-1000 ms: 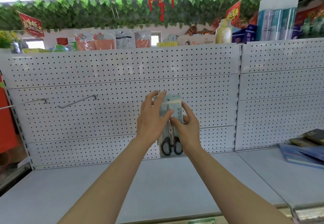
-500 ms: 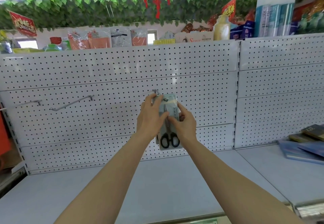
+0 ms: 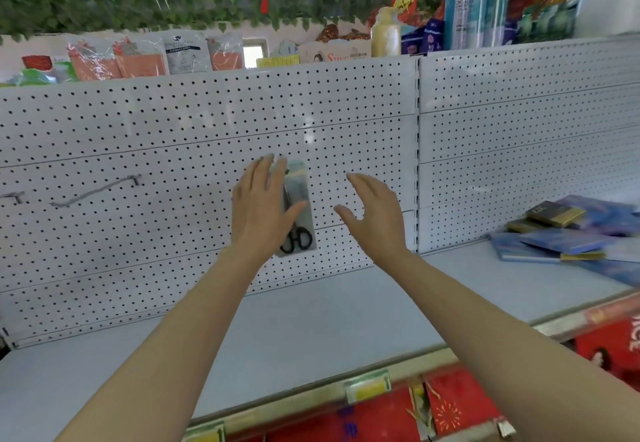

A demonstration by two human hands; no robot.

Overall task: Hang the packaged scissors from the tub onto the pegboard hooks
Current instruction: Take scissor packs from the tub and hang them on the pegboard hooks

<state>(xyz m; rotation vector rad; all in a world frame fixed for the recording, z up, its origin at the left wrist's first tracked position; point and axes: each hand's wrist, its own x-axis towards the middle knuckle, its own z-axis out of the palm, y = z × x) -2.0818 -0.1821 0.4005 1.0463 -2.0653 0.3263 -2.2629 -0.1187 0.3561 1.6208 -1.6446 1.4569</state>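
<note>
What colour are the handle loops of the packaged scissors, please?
Black, on the packaged scissors, clearest in the head view.

The pegboard (image 3: pixel 173 123) is showing as painted sheet metal, smooth and faintly glossy; the hooks (image 3: pixel 93 191) are looking like bare grey metal wire; the packaged scissors (image 3: pixel 298 199) are sitting in clear, shiny plastic with black plastic handles; the shelf (image 3: pixel 311 320) is appearing matt, smooth and pale.
</note>
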